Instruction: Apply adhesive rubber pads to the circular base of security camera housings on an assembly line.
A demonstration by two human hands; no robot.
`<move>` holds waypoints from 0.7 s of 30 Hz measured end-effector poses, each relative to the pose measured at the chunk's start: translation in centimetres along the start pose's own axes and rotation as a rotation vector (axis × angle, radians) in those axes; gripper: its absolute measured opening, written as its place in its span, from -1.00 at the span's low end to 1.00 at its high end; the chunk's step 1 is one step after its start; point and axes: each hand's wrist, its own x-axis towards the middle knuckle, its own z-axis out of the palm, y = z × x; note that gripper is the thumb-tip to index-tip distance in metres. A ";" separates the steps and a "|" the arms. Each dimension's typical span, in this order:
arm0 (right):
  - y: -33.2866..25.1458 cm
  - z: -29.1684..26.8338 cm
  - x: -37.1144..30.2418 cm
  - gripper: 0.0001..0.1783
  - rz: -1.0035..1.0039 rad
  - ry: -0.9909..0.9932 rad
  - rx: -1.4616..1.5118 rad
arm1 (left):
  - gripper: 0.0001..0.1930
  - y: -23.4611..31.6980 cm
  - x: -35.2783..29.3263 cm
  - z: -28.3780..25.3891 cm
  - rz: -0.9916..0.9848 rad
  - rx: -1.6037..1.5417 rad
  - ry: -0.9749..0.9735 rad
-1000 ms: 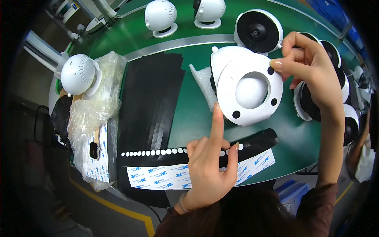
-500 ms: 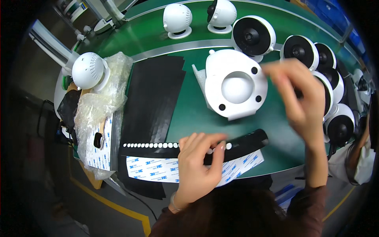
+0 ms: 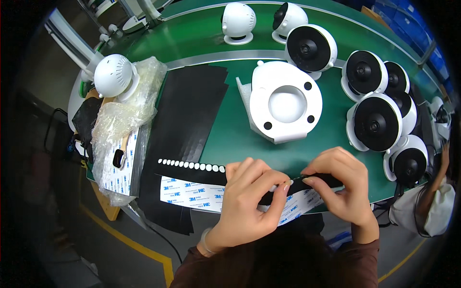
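My left hand point(image 3: 254, 199) is closed on a black strip of adhesive pads point(image 3: 192, 173), which has a row of white round spots along its far edge. At the strip's right part, the thumb and forefinger of my right hand point(image 3: 342, 185) pinch its dark edge. Whether a single pad is between those fingertips is too small to tell. White backing with blue print point(image 3: 189, 194) shows beneath the strip. Beyond my hands lies a white rounded housing point(image 3: 257, 96) with a round recess; black round pads point(image 3: 308, 86) are on its face, three of them visible.
Black sheets point(image 3: 189, 110) lie left of the housing. Bubble wrap point(image 3: 144, 91) and a white camera unit point(image 3: 114, 75) are further left. Several round white camera units with black fronts point(image 3: 375, 122) crowd the right side. Two more white units point(image 3: 238, 23) stand at the back.
My right hand has come down from beside the housing to the strip and now pinches at it. My left hand stays on the strip, slightly shifted right. The view has shifted a little.
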 end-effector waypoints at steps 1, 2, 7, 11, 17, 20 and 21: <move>0.0 0.1 0.0 -0.81 -0.095 0.063 -0.158 | -0.90 -0.1 0.1 0.2 0.018 0.017 0.038; -0.1 0.0 -0.1 -0.81 -0.093 0.066 -0.157 | -0.90 0.0 0.1 0.3 0.020 0.019 0.035; 0.3 -0.2 -0.3 -0.79 -0.216 0.091 -0.247 | -0.88 0.1 0.4 0.9 -0.001 -0.003 0.062; 0.6 -0.2 -0.1 -0.80 -0.210 0.068 -0.174 | -0.88 0.3 0.6 1.0 -0.015 -0.008 0.082; 0.8 0.1 -0.1 -0.82 -0.228 0.090 -0.115 | -0.89 -0.2 0.6 0.9 -0.031 -0.056 0.050; 0.5 0.1 0.0 -0.83 -0.176 0.071 -0.150 | -0.88 -0.3 0.6 0.9 -0.050 -0.074 0.060; 0.4 0.0 0.0 -0.83 -0.175 0.070 -0.150 | -0.88 -0.3 0.6 0.9 -0.035 -0.064 0.070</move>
